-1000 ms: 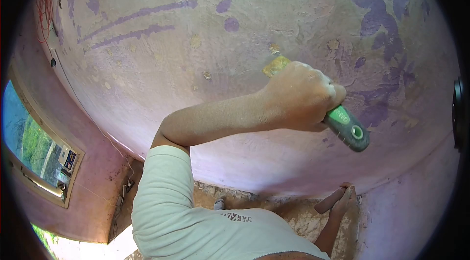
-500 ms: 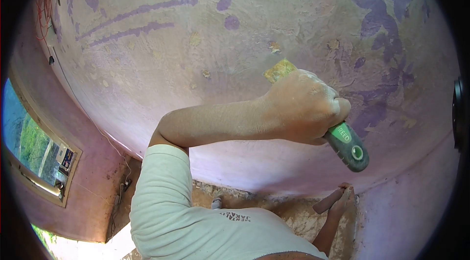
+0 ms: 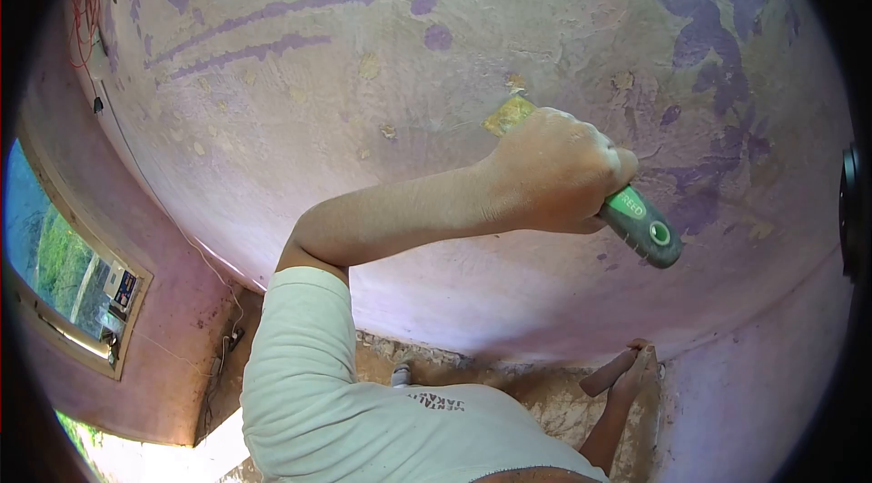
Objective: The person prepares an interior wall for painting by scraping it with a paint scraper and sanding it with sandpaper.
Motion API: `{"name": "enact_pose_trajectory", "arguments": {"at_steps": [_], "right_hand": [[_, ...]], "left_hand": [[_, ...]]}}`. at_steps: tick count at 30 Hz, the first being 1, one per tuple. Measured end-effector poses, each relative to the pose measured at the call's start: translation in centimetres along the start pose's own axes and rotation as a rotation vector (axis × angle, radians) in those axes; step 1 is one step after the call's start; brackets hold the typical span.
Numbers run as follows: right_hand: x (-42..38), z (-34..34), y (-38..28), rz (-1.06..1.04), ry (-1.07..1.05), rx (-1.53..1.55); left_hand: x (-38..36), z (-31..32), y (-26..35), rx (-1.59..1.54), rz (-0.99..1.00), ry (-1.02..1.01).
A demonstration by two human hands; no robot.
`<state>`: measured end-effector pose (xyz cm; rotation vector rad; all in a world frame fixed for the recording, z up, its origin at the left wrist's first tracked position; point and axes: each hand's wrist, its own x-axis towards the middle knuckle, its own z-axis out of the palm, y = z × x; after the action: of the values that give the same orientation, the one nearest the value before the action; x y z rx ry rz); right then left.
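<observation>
My left hand (image 3: 554,169) is closed around the green and black handle of a scraper (image 3: 643,229), in front of the purple-stained wall (image 3: 436,110). The scraper's yellowish, worn blade (image 3: 509,115) shows beyond the knuckles, at the wall just below a small chipped patch (image 3: 516,83). Low at the right, my right hand (image 3: 639,368) is closed on a flat brown object (image 3: 607,374), whose kind I cannot make out. That hand is near the wall's foot and partly hidden by the object.
A window (image 3: 68,256) with small items on its sill is at the left. Orange cable (image 3: 84,19) hangs at the upper left, and a thin cord runs down the wall. A dark round-edged object (image 3: 850,210) stands at the right edge. The floor (image 3: 545,410) shows rough, pale patches.
My left hand and the scraper have moved up slightly along the wall, bringing the blade closer to the chipped patch. My right hand looks unchanged.
</observation>
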<state>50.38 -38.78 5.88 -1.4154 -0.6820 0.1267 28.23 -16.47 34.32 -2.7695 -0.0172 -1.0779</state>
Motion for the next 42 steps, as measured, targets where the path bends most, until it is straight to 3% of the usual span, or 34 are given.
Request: {"name": "enact_pose_trajectory", "arguments": {"at_steps": [2,5,9,10,13,17,20,26,30,33,34,38,42], "right_hand": [[0.4,0.1,-0.3,-0.019,0.004,-0.013],[0.0,-0.2,-0.1,-0.030,0.008,-0.044],[0.4,0.0,0.0,-0.002,0.004,-0.032],[0.2,-0.1,-0.1,0.017,0.005,-0.028],[0.0,0.3,-1.2,0.018,-0.006,-0.023],[-0.1,0.1,-0.4,-0.003,0.021,-0.036],[0.3,0.5,-0.1,-0.043,0.035,-0.035],[0.2,0.3,-0.2,-0.033,0.019,-0.051],[0.5,0.6,-0.3,-0.002,0.022,-0.019],[0.4,0.3,-0.4,-0.002,-0.006,-0.035],[0.5,0.5,-0.5,-0.009,-0.014,-0.039],[0.9,0.9,-0.7,-0.009,0.006,-0.023],[0.7,0.7,-0.4,0.004,0.014,-0.032]], "left_hand": [[-0.1,0.1,0.1,-0.004,0.058,0.049],[0.4,-0.1,-0.7,0.011,-0.020,0.026],[-0.4,-0.2,0.5,-0.041,0.127,0.099],[0.1,0.1,0.1,-0.009,0.000,-0.046],[0.1,0.2,0.0,-0.024,0.073,0.064],[0.7,-0.2,-0.7,0.022,-0.021,0.029],[0.3,-0.1,0.6,-0.059,0.090,0.092],[0.4,0.1,0.0,-0.038,0.045,0.034],[-0.1,0.2,0.0,-0.079,0.074,0.097],[0.0,0.1,0.0,-0.015,-0.001,0.012],[-0.4,0.1,0.2,-0.078,0.092,0.119],[-0.1,0.2,-0.5,-0.037,0.047,0.044],[-0.1,0.0,-1.1,-0.044,0.063,0.100]]}}
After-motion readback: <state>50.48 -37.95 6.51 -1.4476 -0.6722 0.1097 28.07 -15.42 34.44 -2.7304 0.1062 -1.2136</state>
